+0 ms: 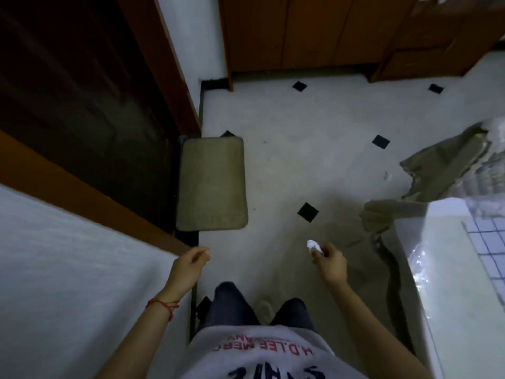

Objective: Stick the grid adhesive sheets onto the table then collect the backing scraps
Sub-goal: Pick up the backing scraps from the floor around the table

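Between my hands lies bare floor (273, 165). My right hand (329, 262) pinches a crumpled white backing scrap (313, 246); my left hand (192, 262) hangs loosely curled, holding nothing. Right of my right hand, the glossy counter (437, 269) bears a blue-lined grid sheet (489, 247). Best keep the light, thin scrap pinched firmly while carrying.

I count two hands: my left hand (191, 265) and right hand (329, 265). One white backing scrap (313, 245), one beige doormat (211, 184), one grid sheet (489, 247) far right, five full black floor diamonds (308, 212).
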The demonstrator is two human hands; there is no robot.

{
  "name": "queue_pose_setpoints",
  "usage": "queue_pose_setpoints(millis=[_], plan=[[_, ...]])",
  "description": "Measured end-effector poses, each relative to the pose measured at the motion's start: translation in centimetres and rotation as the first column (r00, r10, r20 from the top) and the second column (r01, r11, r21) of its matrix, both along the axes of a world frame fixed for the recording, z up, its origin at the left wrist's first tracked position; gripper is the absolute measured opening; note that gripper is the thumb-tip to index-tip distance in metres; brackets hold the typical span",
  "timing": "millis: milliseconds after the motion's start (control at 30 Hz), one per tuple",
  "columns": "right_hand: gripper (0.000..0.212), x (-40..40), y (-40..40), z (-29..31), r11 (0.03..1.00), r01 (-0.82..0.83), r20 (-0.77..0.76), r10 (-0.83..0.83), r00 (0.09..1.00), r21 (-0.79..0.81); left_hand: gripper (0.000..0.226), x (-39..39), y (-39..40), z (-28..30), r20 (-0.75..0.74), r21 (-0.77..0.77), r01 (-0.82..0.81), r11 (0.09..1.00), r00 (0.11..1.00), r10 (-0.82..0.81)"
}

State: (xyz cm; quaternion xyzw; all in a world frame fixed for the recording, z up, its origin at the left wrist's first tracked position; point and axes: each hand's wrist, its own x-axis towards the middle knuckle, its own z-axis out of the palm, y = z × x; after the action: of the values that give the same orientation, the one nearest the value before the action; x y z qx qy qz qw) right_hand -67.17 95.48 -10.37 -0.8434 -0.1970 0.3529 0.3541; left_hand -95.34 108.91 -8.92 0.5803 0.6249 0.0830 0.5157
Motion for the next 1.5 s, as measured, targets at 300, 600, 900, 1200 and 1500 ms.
queue_pose_setpoints(millis=[300, 600, 900, 1200, 1500], plan=[[0.023, 9.4, 15.6, -0.8, 0.995, 0.095, 0.039, -0.094, 0.995, -0.039, 0.020, 7.2, 18.3, -3.1, -0.014, -0.074, 0.020, 0.997, 1.000, -0.021], [0.023, 16.7, 24.3, -1.1, 0.899, 0.412, -0.024, -0.419, 0.908, -0.148, 0.022, 23.4, 40.1, -1.7, -0.010, -0.060, 0.352, 0.934, 0.935, -0.353], [0.028, 24.4, 25.5, -4.6, 0.692, 0.670, -0.044, -0.703, 0.709, -0.269, 0.012, 47.8, 48.4, -1.1, 0.051, -0.021, 0.662, 0.749, 0.749, -0.661], [0.026, 44.8, 31.5, -2.6, 0.655, 0.738, -0.085, -0.755, 0.651, -0.164, 0.020, 67.5, 50.7, -0.7, 0.014, -0.087, 0.778, 0.622, 0.625, -0.780], [0.022, 60.9, 34.4, -0.2, 0.434, 0.899, -0.077, -0.896, 0.437, 0.058, 0.013, 86.5, 53.6, -1.3, -0.030, -0.123, 0.897, 0.424, 0.424, -0.905]])
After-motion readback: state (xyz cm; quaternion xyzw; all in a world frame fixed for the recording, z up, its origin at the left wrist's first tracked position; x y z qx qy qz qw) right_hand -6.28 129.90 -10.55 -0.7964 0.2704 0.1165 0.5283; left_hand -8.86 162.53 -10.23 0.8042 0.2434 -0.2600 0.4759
